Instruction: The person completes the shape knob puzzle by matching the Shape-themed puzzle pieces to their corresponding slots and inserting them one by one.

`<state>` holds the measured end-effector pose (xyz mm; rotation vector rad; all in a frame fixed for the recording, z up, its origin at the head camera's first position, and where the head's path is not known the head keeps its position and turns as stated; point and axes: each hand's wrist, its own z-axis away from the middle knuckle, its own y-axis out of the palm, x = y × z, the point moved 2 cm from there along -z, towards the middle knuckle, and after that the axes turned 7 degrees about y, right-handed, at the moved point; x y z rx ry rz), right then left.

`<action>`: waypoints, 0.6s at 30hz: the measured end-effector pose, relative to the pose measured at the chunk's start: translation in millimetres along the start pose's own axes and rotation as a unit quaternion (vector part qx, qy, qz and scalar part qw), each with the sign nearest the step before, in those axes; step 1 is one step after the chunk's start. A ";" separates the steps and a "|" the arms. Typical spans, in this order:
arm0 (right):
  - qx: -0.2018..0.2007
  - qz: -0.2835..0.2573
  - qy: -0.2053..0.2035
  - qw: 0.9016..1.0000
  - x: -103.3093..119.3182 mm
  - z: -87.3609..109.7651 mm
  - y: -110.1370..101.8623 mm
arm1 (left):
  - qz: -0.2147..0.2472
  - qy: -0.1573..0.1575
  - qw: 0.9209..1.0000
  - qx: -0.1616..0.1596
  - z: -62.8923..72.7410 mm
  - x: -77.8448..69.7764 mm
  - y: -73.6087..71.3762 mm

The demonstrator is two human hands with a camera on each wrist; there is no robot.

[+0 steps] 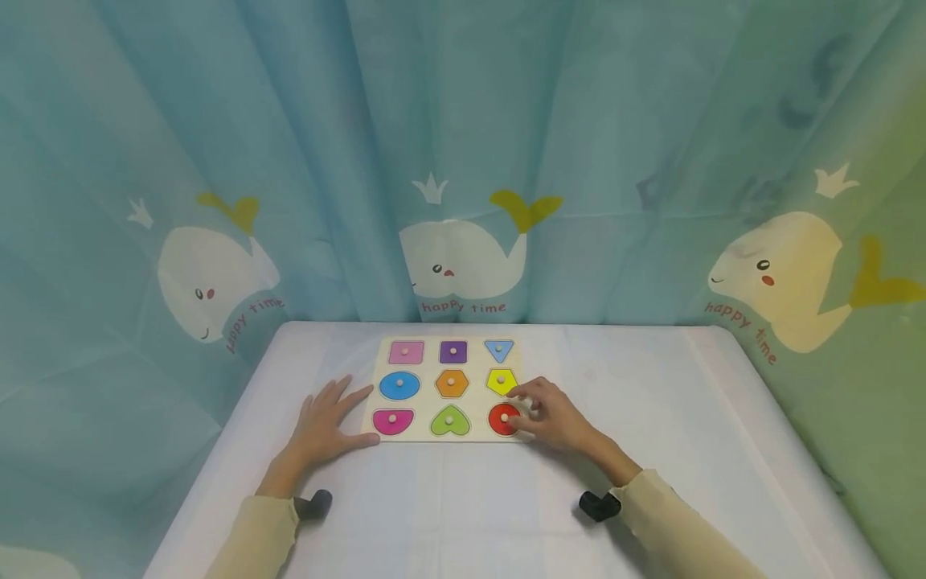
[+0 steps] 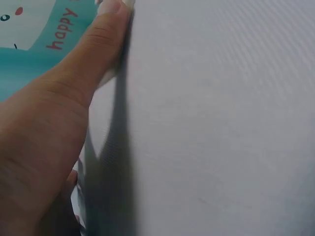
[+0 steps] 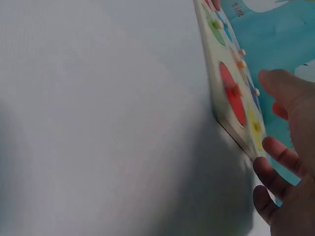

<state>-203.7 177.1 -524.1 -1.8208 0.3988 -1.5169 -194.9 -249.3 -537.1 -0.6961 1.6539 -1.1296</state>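
Note:
A cream shape-puzzle board [image 1: 423, 402] lies flat on the table, filled with several coloured pieces that each carry a small knob. My left hand [image 1: 323, 426] is spread at the board's left side, its thumb and index fingertips at the edge near the magenta half-round piece [image 1: 403, 420]. Over the lower right corner hovers my right hand [image 1: 553, 414], thumb and fingers apart beside the red circle [image 1: 496, 423] and the yellow pentagon [image 1: 501, 388]. In the right wrist view, a gap shows between the thumb and the red circle [image 3: 236, 105]; nothing is held.
A white cloth covers the table [image 1: 448, 507]. Behind and at both sides hangs a blue-green curtain [image 1: 615, 145] printed with whales. Dark wrist-worn devices [image 1: 600, 506] sit at both cuffs.

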 end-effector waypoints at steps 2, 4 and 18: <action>-0.010 0.009 -0.012 1.000 -0.3 0.9 -8.7 | 0.004 -0.003 1.000 0.008 0.1 -2.7 -3.3; -0.024 0.022 -0.025 0.999 0.1 1.8 -18.6 | 0.014 -0.009 1.000 0.018 0.4 -5.8 -8.4; -0.143 0.199 -0.009 0.969 -9.3 17.6 -94.1 | -0.015 0.055 0.993 -0.104 -11.2 -22.5 -59.2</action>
